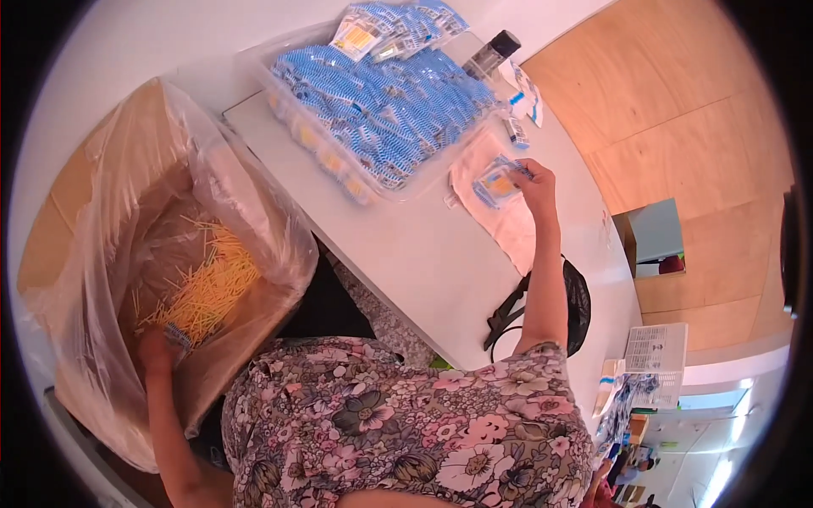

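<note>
My left hand (157, 349) reaches into a carton lined with clear plastic (93, 339). Its fingers are closed, seemingly on a small blue-and-clear packet (179, 335), beside a heap of thin yellow sticks (212, 292). Part of that packet is hard to make out. Over the table, my right hand (538, 182) pinches the edge of a clear plastic packet (495, 184) with a blue pattern and something yellow inside. Under this packet lies a pale pink cloth (508, 233). To its left stands a clear plastic bin (364, 193) full of similar blue-patterned packets (373, 110).
A dark-capped bottle (489, 56) and a small white-and-blue box (517, 133) stand behind the cloth. A black mesh bag (577, 305) lies by my right forearm on the white table (406, 262). At far right is a white plastic basket (656, 364).
</note>
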A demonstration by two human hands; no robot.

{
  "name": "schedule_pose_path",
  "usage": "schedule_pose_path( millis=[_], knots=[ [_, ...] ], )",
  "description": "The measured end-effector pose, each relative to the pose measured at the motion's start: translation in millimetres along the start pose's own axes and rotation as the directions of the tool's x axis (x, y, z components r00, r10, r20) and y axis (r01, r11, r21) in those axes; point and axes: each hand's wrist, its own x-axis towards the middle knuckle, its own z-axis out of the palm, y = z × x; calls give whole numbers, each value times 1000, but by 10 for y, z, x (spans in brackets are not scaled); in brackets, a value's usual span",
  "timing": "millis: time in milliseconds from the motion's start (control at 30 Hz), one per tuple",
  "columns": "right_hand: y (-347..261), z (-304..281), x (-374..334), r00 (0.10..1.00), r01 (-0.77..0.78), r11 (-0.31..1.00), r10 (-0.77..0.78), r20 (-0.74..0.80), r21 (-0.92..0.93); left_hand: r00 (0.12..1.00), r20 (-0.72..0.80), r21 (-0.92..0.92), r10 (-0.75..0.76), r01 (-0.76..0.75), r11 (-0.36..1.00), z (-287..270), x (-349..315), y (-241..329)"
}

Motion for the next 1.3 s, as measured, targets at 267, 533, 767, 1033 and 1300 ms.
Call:
schedule_pose_path(
  millis=[267,533,767,1033,1300],
  knots=[
    [790,-101,230,799,358,508,-601,-25,-784,994,-111,-10,-23,22,1000,503,219,-154],
    [-266,550,-262,734,486,610,-674,-87,-626,978,-135,-93,-158,146,985,235,76,-35],
    [-1492,1429,-1038,570,799,571,-819,-66,-188,984,-101,-480,-145,80,874,-457,-48,273],
    [-2475,3747,-1644,276,531,767,-559,782,361,973,-95,-976,210,-132,172,-635,-59,522],
    [-2325,4521,-1058,333,415,910,-168,928,16,991,-127,-974,-32,-130,-186,-393,138,434]
  ],
)
